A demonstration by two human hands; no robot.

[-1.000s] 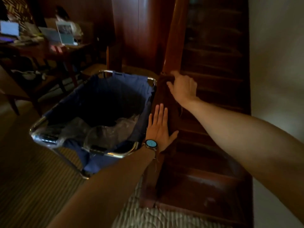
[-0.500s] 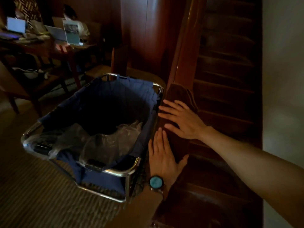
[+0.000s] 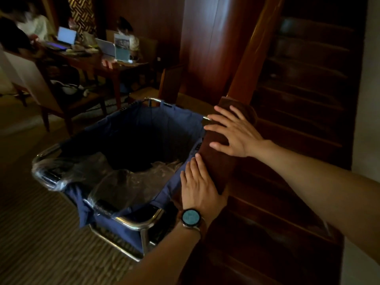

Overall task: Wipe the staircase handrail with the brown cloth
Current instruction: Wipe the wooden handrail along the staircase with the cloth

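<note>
Brown cloth (image 3: pixel 218 149) draped over the lower end of the handrail (image 3: pixel 253 64); right hand (image 3: pixel 236 132) flat on it, fingers splayed; left hand (image 3: pixel 200 188) pressed below, fingers together, beside blue cart (image 3: pixel 144 128)

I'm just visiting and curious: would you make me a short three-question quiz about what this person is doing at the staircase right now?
1. True or false: the right hand lies flat, fingers spread, on the brown cloth draped over the dark wooden staircase handrail.
2. Which wrist carries the round watch with a teal face? A) left B) right
3. Fill in: directly left of the handrail stands a metal-framed cart with a ____ fabric bag.

Key:
1. True.
2. A; the left hand lies flat against the cloth lower down.
3. Blue; clear plastic sheeting lies inside it.
</note>
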